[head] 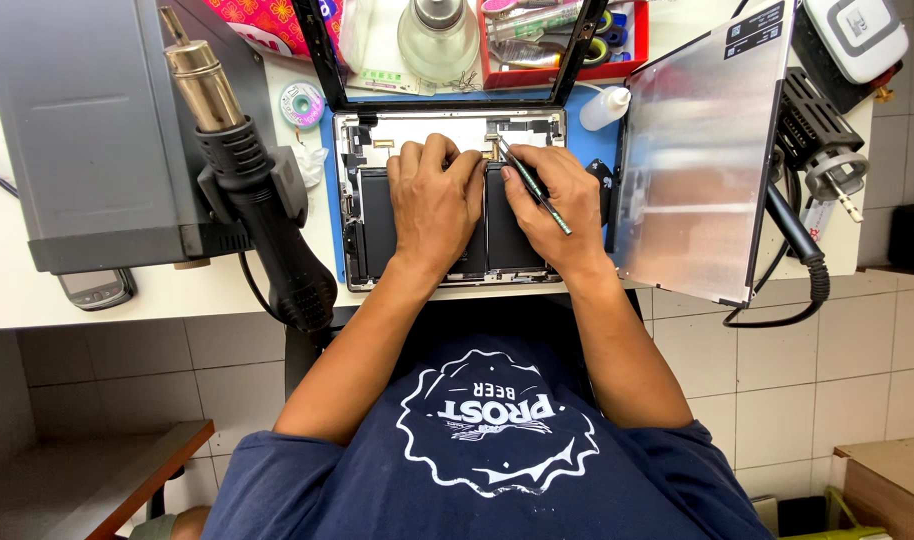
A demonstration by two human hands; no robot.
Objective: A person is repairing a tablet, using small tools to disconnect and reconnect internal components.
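An opened tablet body [377,135] lies on a blue mat, showing black battery cells [375,225] and a white upper section with small connectors. My left hand [432,200] rests flat on the middle of the tablet, fingers reaching toward the connectors at the top. Beside it, my right hand [552,205] grips thin tweezers [537,185] whose tip touches a small gold connector near the top centre. The tablet's black-framed glass front [312,55] stands propped up behind it.
A silver display panel [702,160] leans upright at the right. A hot-air gun [247,170] in its holder and a grey station box [87,120] stand left. A solder wick spool [302,103], white squeeze bottle [605,107], glass bottle [438,38] and red tray [562,45] sit behind.
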